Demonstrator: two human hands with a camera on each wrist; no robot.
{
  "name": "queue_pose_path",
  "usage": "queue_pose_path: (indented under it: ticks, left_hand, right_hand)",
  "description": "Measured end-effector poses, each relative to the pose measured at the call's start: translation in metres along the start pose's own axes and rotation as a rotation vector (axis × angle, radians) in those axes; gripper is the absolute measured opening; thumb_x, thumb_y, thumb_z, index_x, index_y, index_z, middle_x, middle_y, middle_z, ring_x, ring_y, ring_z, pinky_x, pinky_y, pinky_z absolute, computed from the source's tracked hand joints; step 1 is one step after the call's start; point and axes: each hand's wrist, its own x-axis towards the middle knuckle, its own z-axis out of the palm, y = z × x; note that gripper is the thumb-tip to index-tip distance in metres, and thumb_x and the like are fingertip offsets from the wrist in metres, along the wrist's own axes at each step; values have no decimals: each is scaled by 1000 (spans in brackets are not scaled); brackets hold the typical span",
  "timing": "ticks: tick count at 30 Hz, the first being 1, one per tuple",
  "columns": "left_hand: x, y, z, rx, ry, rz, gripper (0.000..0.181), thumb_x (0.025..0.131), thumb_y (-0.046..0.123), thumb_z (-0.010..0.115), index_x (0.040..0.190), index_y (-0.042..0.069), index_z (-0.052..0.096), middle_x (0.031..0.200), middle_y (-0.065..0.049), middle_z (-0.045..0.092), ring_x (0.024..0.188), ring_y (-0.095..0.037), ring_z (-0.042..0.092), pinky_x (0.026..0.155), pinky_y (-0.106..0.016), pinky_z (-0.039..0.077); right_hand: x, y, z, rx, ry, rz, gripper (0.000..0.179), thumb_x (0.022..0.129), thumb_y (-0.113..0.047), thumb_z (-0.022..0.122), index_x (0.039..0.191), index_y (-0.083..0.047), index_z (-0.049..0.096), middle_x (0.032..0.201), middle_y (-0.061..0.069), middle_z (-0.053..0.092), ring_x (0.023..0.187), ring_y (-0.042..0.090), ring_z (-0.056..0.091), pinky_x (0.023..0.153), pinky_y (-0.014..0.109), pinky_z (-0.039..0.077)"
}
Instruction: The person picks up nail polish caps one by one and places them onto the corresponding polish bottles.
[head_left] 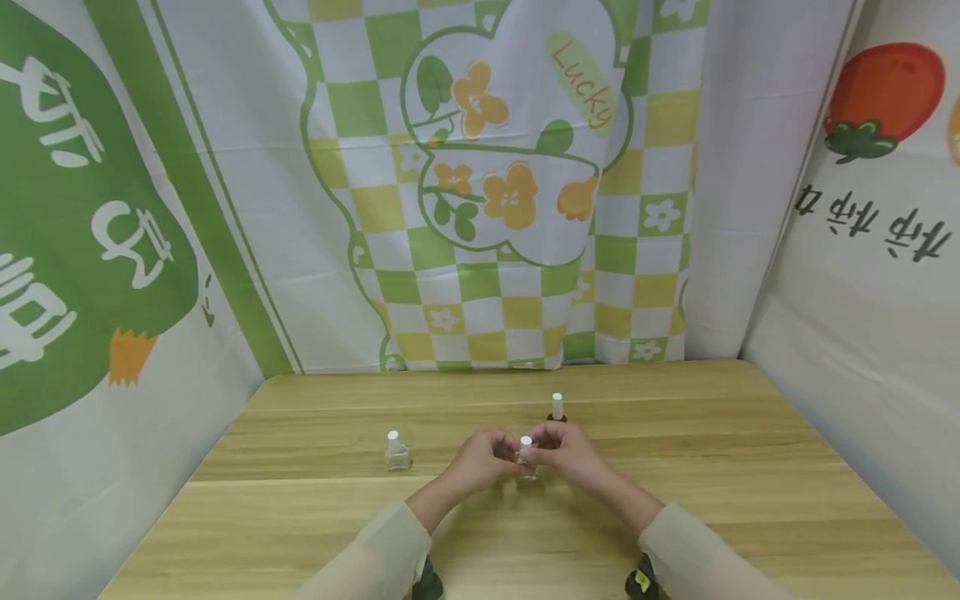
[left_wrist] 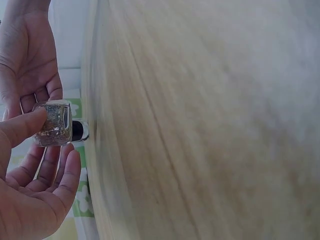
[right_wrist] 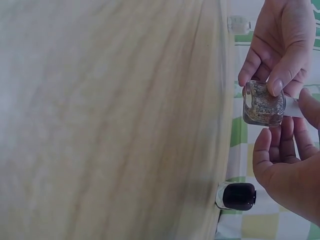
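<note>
A small glass nail polish bottle with glitter inside (right_wrist: 264, 105) is upright between both hands, just above or on the table; whether its base touches the wood I cannot tell. My left hand (head_left: 480, 458) pinches the glass body, its thumb flat on one side. At the white cap (head_left: 527, 441), my right hand (head_left: 573, 457) holds on with thumb and fingers. Close behind the right hand stands a dark nail polish bottle (right_wrist: 239, 196) with a white cap. A clear nail polish bottle (head_left: 398, 457), also white-capped, stands to the left of the left hand.
The wooden table (head_left: 300, 533) extends around the hands on all sides. Printed cloth (head_left: 517, 317) hangs along its back edge, and further cloth panels (head_left: 847, 333) close off the left and right sides.
</note>
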Motion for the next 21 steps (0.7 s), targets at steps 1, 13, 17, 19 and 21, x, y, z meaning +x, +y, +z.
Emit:
queue_pose_path:
  ticks: [1,13,17,19,21]
  left_hand:
    - [0,-1,0,2,-1,-2,23,78,9,81,95,5,66,88,0,65,84,-15,60,73,-32,52]
    - [3,-4,0,10,-25,8,22,77,5,80,94,4,66,88,-1,66,85,-17,61,76,-34,52]
    - [3,-4,1,23,-26,4,21,77,5,80,93,4,66,87,-1,65,83,-16,61,74,-33,52]
    - [3,-5,1,28,-27,-3,21,77,5,80,93,4,66,86,-1,65,83,-16,60,73,-33,52]
    - [3,-5,1,29,-29,-9,21,77,4,80,92,3,66,86,-1,65,83,-16,61,73,-33,52]
  right_hand:
    - [0,1,0,-4,1,1,18,87,-9,72,98,3,65,87,4,63,81,16,58,73,35,52]
    - [2,7,0,7,-15,44,21,86,-10,73,100,3,64,89,6,63,83,17,59,73,30,51]
    - [2,7,0,4,-26,59,21,86,-11,74,100,2,65,89,5,63,84,18,58,74,32,51]
    - [2,6,0,2,-31,65,22,85,-12,75,100,2,65,90,5,63,85,18,59,75,33,51]
    - [2,5,0,1,-35,74,23,85,-12,75,102,2,65,90,5,63,85,18,59,76,34,51]
